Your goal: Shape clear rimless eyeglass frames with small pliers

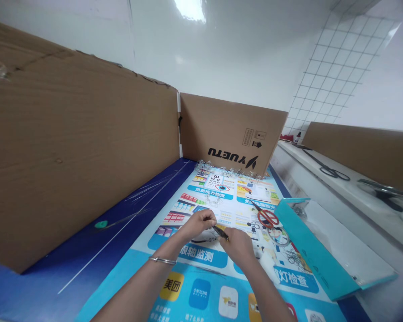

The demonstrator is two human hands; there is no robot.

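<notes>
Right hand (237, 247) narrow, gripping a black pen-like tool (220, 232), which sits between both hands, its far end by the left hand's fingers. Left hand (199, 224) curled in a narrow pinch, bangle (163, 260) on the wrist; can't tell if it holds anything. Both hands are above a printed poster (221, 286). Red-handled scissors (267, 219) lie on it just right of the right hand, a teal folder (309, 250) beyond. Small clear pieces (218, 169) lie along the poster's far edge, against a cardboard panel (231, 134).
</notes>
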